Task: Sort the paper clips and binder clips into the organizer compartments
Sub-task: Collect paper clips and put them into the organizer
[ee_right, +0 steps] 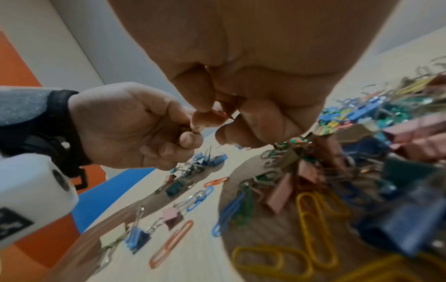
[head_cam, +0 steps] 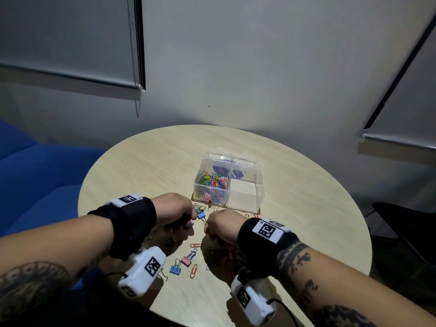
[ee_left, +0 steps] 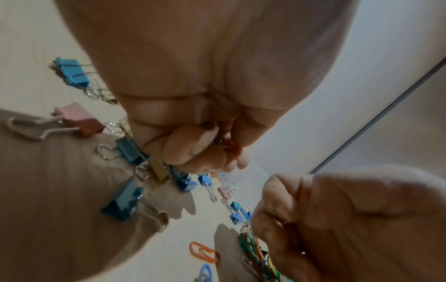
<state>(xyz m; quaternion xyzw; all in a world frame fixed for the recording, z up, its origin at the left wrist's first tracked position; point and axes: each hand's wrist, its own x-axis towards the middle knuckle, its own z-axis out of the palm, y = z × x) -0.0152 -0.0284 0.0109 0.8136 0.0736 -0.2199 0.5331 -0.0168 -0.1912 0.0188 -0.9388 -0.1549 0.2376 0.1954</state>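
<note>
Clear organizer (head_cam: pixel 245 197) | left compt: multicolour paper clips (head_cam: pixel 212 182) | both hands pinching clips (orange-ish)

On the round table (head_cam: pixel 146 166), toward its far middle, the organizer (head_cam: pixel 245 199), with paper clips (head_cam: pixel 213 182) heaped in its left compartments. Just before the organizer's near wall, left hand (head_cam: pixel 173 210) and right hand (head_cam: pixel 223 224) side by side above the tabletop, close but apart, a binder clip (head_cam: pixel 201 215) between them. Nearer the body, between the two wrists, more binder clips (head_cam: pixel 175 269) and loose paper clips (head_cam: pixel 194 271) scattered on the table; under and right of the right hand, a denser pile of clips (ee_right: pixel 337 171).
</note>
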